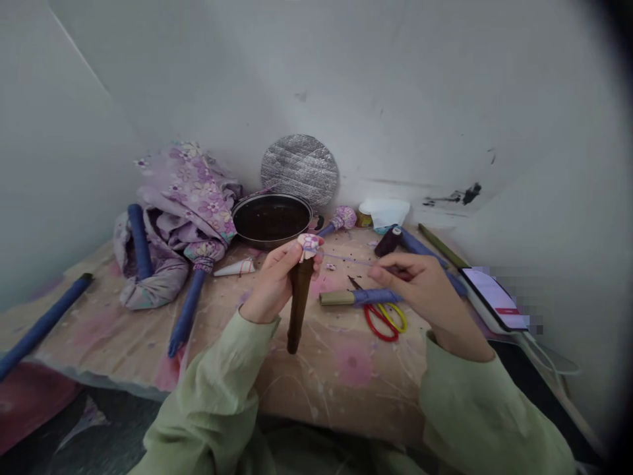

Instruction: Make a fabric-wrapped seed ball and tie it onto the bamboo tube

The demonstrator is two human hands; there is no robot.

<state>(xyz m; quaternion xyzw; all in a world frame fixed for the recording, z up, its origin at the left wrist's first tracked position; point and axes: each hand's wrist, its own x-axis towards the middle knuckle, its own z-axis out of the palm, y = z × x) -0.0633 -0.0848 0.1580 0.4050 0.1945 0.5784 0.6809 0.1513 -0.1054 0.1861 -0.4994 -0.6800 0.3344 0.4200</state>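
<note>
My left hand is closed around the top of a brown bamboo stick, which hangs down, slightly tilted, over the table. A scrap of floral cloth caps the stick's upper end. From the cloth a thin purple thread stretches to my right hand, whose thumb and finger pinch it. Below that hand lie scissors with one red and one yellow handle, beside a short stick partly wrapped in blue cloth. A dark thread spool lies behind my right hand.
A black pan stands at the back by a round foil mat. Floral fabric is heaped at the left with blue-wrapped sticks. On the right are a phone and a green stick. A white cone lies mid-table.
</note>
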